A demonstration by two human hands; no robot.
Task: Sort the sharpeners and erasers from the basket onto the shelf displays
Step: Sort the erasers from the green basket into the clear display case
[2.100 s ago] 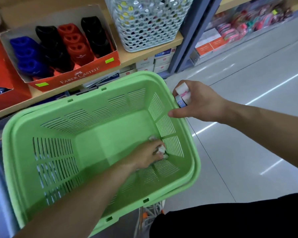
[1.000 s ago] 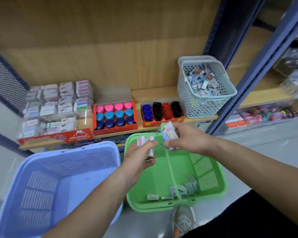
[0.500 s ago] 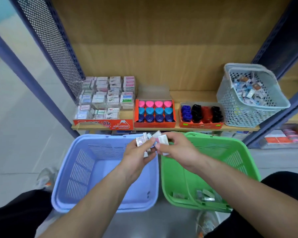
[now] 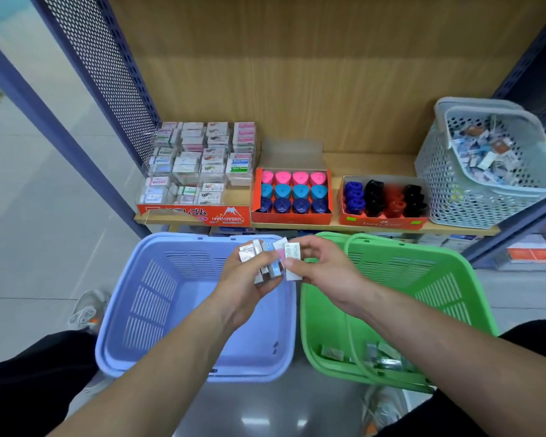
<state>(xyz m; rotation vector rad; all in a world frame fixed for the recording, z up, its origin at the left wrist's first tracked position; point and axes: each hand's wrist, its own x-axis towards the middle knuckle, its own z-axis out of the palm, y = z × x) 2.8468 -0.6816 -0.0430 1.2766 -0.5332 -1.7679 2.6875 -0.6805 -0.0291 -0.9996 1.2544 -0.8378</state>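
Erasers [image 4: 267,257] in both hands, none of this bunch on the shelf [image 4: 372,160] yet.
Left hand [image 4: 243,282] has its fingers curled round a small bunch above the blue basket [image 4: 158,279]; right hand [image 4: 325,272] pinches one boxed eraser [image 4: 293,261] at the bunch's edge. Eraser display [image 4: 199,171] and sharpener boxes [image 4: 292,193] look mostly full. Green basket [image 4: 438,279] holds a few pieces [image 4: 372,356] at its bottom, so sorting looks far along but unfinished.

Wood-grain back panel [image 4: 297,74], blue perf. metal side panel [image 4: 104,77], glossy grey tile floor [image 4: 44,222] w/ light glare.
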